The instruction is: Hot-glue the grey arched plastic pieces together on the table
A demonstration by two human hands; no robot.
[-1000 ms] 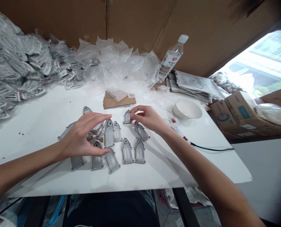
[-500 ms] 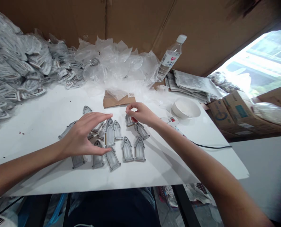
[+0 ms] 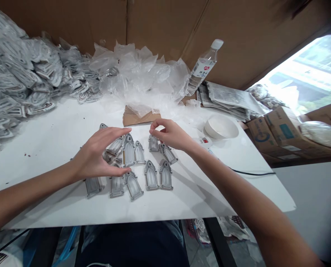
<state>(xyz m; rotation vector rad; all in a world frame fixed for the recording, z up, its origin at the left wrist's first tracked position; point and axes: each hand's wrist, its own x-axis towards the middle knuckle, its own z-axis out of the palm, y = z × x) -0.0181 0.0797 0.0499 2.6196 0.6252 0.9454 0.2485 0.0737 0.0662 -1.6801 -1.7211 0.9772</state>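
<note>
Bearing blurred red-logo label (image 3: 201, 70), bottle (image 3: 203, 66) beyond arched pieces (image 3: 151, 176).

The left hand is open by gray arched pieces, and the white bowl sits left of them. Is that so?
Not quite: the head view shows the white bowl to the right of the gray arched pieces. The left hand is open by them.

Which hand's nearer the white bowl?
Right. The right hand is left of the white bowl; the left hand is farther left, by the grey arched pieces.
</note>
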